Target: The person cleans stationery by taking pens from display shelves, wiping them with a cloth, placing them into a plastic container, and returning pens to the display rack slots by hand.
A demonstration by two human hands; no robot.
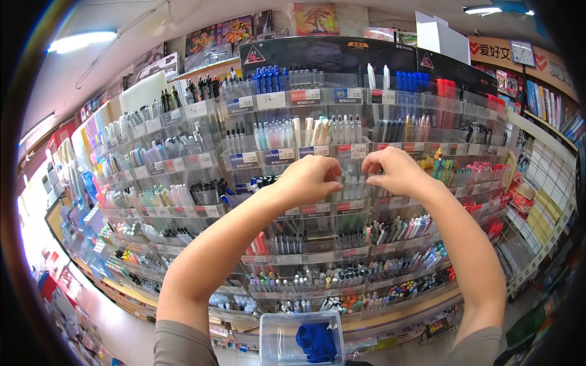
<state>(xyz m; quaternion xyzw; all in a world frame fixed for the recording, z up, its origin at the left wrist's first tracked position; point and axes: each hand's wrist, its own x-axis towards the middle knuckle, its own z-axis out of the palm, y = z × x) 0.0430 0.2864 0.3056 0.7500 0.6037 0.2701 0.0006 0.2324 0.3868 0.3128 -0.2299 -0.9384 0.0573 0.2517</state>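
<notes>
Both my hands are raised in front of a tall rack (317,256) of clear plastic pen compartments. My left hand (313,178) is curled, its thumb and fingertips apart, with nothing visible between them. Facing it, a short gap to the right, my right hand (394,172) is curled the same way and looks empty. Between the two hands is a clear compartment (353,183) with pale pens in it. Price labels (351,151) run along the tier edge just behind my fingertips. Whether my fingertips touch the rack is hard to tell.
Below my hands, a clear plastic bin (278,341) holds a crumpled blue cloth (316,343). Pen tiers continue left and right. A white wire grid panel (537,207) stands at the right, and a white box (442,39) sits on top of the rack.
</notes>
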